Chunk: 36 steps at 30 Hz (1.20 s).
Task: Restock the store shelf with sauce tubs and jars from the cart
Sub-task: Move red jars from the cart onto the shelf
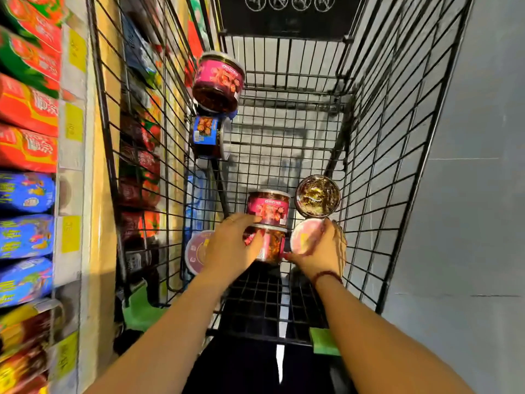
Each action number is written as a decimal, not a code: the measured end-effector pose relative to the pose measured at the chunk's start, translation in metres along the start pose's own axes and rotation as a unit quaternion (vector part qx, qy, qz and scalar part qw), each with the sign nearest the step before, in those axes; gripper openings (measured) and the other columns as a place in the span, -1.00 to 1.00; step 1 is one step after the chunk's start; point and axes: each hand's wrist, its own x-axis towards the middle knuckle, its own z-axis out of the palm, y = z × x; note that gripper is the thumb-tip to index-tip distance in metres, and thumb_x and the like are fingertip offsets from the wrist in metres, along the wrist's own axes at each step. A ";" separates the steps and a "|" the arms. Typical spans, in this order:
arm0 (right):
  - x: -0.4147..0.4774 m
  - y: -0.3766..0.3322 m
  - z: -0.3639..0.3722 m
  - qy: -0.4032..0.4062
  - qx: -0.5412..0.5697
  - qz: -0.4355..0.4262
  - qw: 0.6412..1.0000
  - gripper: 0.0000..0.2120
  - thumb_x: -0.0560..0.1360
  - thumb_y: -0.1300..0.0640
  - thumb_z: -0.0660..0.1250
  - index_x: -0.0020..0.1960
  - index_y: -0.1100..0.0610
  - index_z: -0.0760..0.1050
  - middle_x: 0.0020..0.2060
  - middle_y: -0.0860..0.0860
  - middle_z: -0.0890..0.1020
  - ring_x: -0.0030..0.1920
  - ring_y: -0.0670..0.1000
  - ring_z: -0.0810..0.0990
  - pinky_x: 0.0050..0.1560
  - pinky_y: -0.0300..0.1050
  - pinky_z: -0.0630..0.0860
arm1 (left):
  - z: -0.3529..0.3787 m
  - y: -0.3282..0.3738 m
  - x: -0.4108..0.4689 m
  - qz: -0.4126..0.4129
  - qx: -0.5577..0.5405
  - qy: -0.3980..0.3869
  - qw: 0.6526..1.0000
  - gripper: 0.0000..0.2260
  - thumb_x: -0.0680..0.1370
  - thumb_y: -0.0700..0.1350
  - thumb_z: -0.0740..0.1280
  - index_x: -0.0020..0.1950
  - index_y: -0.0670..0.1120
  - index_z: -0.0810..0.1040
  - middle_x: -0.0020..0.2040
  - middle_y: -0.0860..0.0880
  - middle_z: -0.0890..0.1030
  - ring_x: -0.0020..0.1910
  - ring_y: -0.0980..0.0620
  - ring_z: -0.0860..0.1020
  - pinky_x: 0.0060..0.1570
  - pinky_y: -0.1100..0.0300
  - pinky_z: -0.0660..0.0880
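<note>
While the left hand [231, 247] curls round the lower stacked tub [272, 245] at lower centre, inside the cart [377, 177], and the right hand [324, 251] clasps the pink-lidded tub [304, 237] beside it, both tubs look stiff, smooth and fairly heavy, best gripped round the wall below the lid.

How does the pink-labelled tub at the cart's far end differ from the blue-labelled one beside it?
The pink-labelled tub has a magenta label; the blue-labelled tub has a blue one. The pink-labelled tub looks bigger and lies farther away than the blue-labelled tub. Both hold dark sauce and sit by the cart's left wall.
</note>
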 end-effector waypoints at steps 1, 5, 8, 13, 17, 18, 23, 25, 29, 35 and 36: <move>0.000 0.001 0.001 -0.002 -0.023 -0.004 1.000 0.10 0.21 -0.06 0.59 0.52 0.16 0.01 0.47 0.12 0.19 0.47 0.13 0.17 0.45 0.00 0.21 | 0.001 -0.002 0.000 0.001 -0.003 0.001 1.000 -0.69 0.48 -0.08 0.36 0.21 -0.09 0.56 0.14 -0.03 0.57 0.13 0.00 0.52 0.06 0.27 0.38; 0.001 0.003 0.006 0.043 -0.036 -0.010 0.998 -0.01 0.20 -0.01 0.57 0.46 0.16 0.12 0.38 0.13 0.31 0.40 0.15 0.29 0.38 0.00 0.31 | 0.002 -0.006 -0.003 -0.001 -0.028 0.008 1.000 -0.70 0.49 -0.12 0.35 0.22 -0.05 0.56 0.15 0.02 0.55 0.12 0.09 0.49 0.05 0.28 0.39; 0.000 -0.001 0.001 0.038 -0.027 0.009 0.999 -0.05 0.11 0.00 0.62 0.36 0.16 0.22 0.26 0.12 0.42 0.30 0.14 0.40 0.24 -0.04 0.43 | 0.000 -0.004 -0.005 0.000 -0.038 0.020 0.999 -0.71 0.50 -0.13 0.35 0.22 -0.03 0.55 0.11 0.10 0.52 0.06 0.21 0.43 -0.02 0.51 0.29; -0.010 -0.018 -0.023 -0.011 0.117 0.064 0.991 -0.15 0.10 0.12 0.63 0.26 0.19 0.27 0.06 0.04 0.45 0.13 0.09 0.48 0.00 -0.15 0.47 | -0.007 0.002 -0.008 -0.001 -0.093 0.036 0.995 -0.75 0.50 -0.21 0.34 0.17 -0.05 0.58 0.01 0.11 0.54 -0.07 0.28 0.46 -0.12 0.64 0.29; -0.020 -0.030 -0.056 -0.063 0.266 0.030 0.961 -0.34 0.25 0.27 0.58 0.19 0.13 0.27 -0.09 -0.06 0.44 -0.03 -0.01 0.48 -0.14 -0.32 0.42 | -0.024 0.017 -0.011 -0.033 -0.181 0.046 0.982 -0.75 0.51 -0.22 0.33 0.17 -0.02 0.58 0.05 0.10 0.57 -0.01 0.29 0.49 -0.10 0.58 0.36; -0.022 -0.035 -0.067 -0.091 0.294 0.020 0.951 -0.37 0.29 0.31 0.55 0.20 0.12 0.26 -0.12 -0.05 0.44 -0.10 -0.03 0.47 -0.23 -0.40 0.42 | -0.031 0.023 -0.012 -0.040 -0.215 0.046 0.975 -0.76 0.51 -0.22 0.34 0.16 -0.02 0.57 0.06 0.08 0.59 0.00 0.23 0.52 -0.11 0.55 0.40; -0.018 -0.063 -0.113 -0.250 0.350 -0.054 0.901 -0.33 0.23 0.20 0.57 0.28 0.22 0.41 -0.08 0.13 0.61 -0.08 0.08 0.60 -0.06 -0.11 0.52 | -0.063 0.052 -0.010 -0.052 -0.343 0.009 0.938 -0.75 0.52 -0.21 0.33 0.18 -0.03 0.54 0.04 0.07 0.59 -0.02 0.23 0.53 -0.21 0.54 0.44; -0.013 -0.070 -0.118 -0.281 0.364 -0.064 0.886 -0.38 0.21 0.22 0.55 0.23 0.21 0.46 -0.14 0.08 0.66 -0.13 -0.02 0.65 -0.01 -0.12 0.53 | -0.071 0.055 -0.008 -0.064 -0.378 -0.029 0.923 -0.75 0.53 -0.12 0.33 0.20 0.04 0.52 0.13 0.04 0.58 0.03 0.17 0.55 -0.12 0.39 0.50; -0.007 -0.084 -0.121 -0.332 0.360 -0.032 0.871 -0.44 0.14 0.07 0.55 0.09 0.23 0.56 -0.07 0.14 0.67 -0.05 0.08 0.64 -0.07 -0.10 0.56 | -0.077 0.051 -0.005 -0.031 -0.383 -0.130 0.914 -0.47 0.35 0.02 0.46 0.29 0.15 0.43 0.23 0.07 0.52 0.18 0.09 0.53 0.04 0.21 0.51; -0.002 -0.096 -0.104 -0.355 0.378 0.043 0.854 -0.65 0.23 0.06 0.54 -0.03 0.16 0.66 0.04 0.25 0.65 0.09 0.23 0.62 0.21 0.17 0.50 | -0.070 0.044 0.003 -0.002 -0.267 -0.151 0.952 -0.17 0.19 -0.03 0.61 0.37 0.11 0.30 0.21 0.17 0.49 0.15 0.24 0.49 0.03 0.40 0.43; -0.001 -0.098 -0.102 -0.355 0.376 0.050 0.854 -0.63 0.26 0.08 0.54 0.03 0.19 0.64 0.06 0.27 0.64 0.11 0.24 0.62 0.22 0.19 0.50 | -0.068 0.043 0.006 -0.008 -0.270 -0.146 0.952 -0.20 0.20 -0.06 0.62 0.34 0.11 0.31 0.18 0.17 0.50 0.13 0.23 0.50 0.00 0.41 0.44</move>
